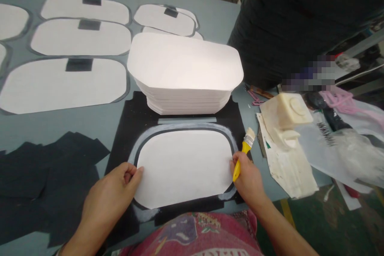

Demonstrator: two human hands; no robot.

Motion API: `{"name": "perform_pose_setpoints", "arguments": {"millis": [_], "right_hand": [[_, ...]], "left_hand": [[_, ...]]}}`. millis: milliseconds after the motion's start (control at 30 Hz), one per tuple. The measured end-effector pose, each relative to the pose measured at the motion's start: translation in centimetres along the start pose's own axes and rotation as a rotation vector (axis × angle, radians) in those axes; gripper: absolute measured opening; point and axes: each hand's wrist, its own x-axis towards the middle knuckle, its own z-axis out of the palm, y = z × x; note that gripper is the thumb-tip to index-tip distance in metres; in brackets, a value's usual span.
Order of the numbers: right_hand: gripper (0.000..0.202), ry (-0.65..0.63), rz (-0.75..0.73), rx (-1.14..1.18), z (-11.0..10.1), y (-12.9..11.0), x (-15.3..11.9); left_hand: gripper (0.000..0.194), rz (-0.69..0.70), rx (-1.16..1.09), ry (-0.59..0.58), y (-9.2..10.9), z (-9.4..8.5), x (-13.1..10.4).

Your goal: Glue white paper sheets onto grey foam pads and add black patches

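Note:
A white rounded board (pixel 184 166) lies over a black sheet (pixel 120 136) in front of me, with a whitish smeared band around its outline. My left hand (pixel 115 190) pinches the board's left edge between thumb and fingers. At the right edge, my right hand (pixel 247 174) is closed around a paintbrush (pixel 247 141) with a yellow handle and pale bristles. Its fingertips also touch the board's edge. Just behind stands a tall stack of similar white boards (pixel 186 62), resting on the far part of the black sheet.
Several white panels with dark rims and black tabs (pixel 64 80) lie at the left and back. Black fabric pieces (pixel 45 184) are spread at the left. On the right are a cream plastic container (pixel 286 110), clear plastic bags (pixel 351 152) and a large dark cylindrical bulk (pixel 288 20).

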Motion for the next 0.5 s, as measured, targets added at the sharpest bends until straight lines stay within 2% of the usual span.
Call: {"name": "perform_pose_setpoints", "arguments": {"millis": [167, 333, 500], "right_hand": [[0.013, -0.014, -0.016, -0.086, -0.1, 0.4, -0.2], [0.016, 0.008, -0.063, -0.075, 0.2, 1.1, -0.4], [0.012, -0.039, -0.017, -0.118, -0.3, 0.3, -0.2]], "left_hand": [[0.034, 0.016, 0.008, -0.039, 0.4, -0.5, -0.2], [0.033, 0.038, -0.027, -0.011, 0.5, -0.7, -0.4], [0.034, 0.057, -0.032, -0.003, 0.4, -0.7, -0.3]]}}
